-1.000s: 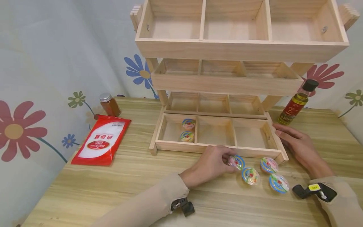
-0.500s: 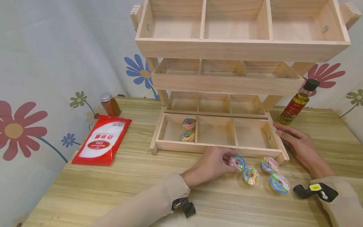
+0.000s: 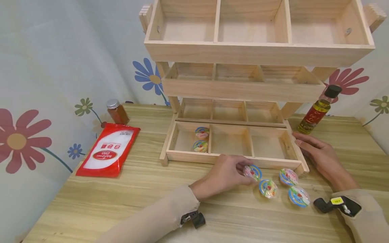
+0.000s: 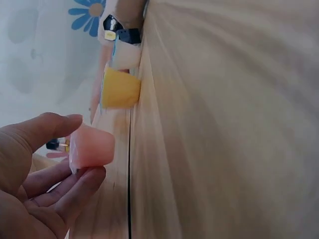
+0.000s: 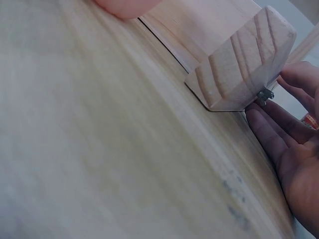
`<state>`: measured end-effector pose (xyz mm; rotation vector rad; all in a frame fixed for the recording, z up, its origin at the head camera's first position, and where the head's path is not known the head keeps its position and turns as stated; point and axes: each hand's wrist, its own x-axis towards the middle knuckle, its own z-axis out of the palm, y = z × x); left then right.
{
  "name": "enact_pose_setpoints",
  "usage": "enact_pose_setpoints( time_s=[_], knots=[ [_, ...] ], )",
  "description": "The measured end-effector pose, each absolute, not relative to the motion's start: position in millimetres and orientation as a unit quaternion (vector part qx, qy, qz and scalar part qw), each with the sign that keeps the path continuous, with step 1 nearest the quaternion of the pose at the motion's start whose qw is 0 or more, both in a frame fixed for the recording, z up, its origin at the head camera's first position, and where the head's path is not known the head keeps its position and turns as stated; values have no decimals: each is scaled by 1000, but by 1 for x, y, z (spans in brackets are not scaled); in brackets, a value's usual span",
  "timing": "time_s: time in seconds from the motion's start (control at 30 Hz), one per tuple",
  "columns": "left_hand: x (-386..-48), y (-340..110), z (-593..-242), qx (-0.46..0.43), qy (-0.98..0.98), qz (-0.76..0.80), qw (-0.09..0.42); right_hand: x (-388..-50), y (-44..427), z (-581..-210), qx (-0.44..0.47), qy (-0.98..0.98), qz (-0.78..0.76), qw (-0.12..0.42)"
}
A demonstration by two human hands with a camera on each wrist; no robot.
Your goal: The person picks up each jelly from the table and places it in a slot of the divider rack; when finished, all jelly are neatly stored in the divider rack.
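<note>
My left hand (image 3: pixel 226 173) pinches a pink jelly cup (image 3: pixel 253 172) between thumb and fingers, close to the front board of the wooden rack (image 3: pixel 188 157). The left wrist view shows the tapered pink cup (image 4: pixel 94 147) on its side in the grip, with a yellow jelly cup (image 4: pixel 121 88) beyond. Beside the held cup on the table are that yellow cup (image 3: pixel 268 188), a pink-topped cup (image 3: pixel 288 176) and a pale cup (image 3: pixel 299 196). My right hand (image 3: pixel 323 158) rests against the rack's right side, fingers extended by the striped wooden foot (image 5: pixel 239 64) and a wing nut (image 5: pixel 265 94).
Two jelly cups, a pink one (image 3: pixel 202 132) and a yellow one (image 3: pixel 200 146), sit in the lowest tier's left compartment. A red-and-white bag (image 3: pixel 107 150) and a spice jar (image 3: pixel 117 112) are at left. An oil bottle (image 3: pixel 316 111) stands behind my right hand.
My left hand and the pink jelly cup have shifted very slightly left, away from the yellow cup. The right hand stays against the rack.
</note>
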<state>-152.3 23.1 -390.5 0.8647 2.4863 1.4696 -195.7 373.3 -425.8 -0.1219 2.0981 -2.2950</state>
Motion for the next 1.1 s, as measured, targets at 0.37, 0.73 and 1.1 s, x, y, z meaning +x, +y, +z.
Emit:
enact_pose_setpoints(
  time_s=[0.37, 0.73, 1.1],
  knots=[
    [-169, 16, -371, 278, 807, 518, 49, -196, 372, -427, -40, 674, -738, 12],
    [-194, 9, -360, 248, 808, 534, 16, -196, 373, -427, -32, 674, -738, 12],
    [-215, 8, -360, 212, 817, 536, 11, -196, 374, -427, -28, 680, -733, 10]
  ],
)
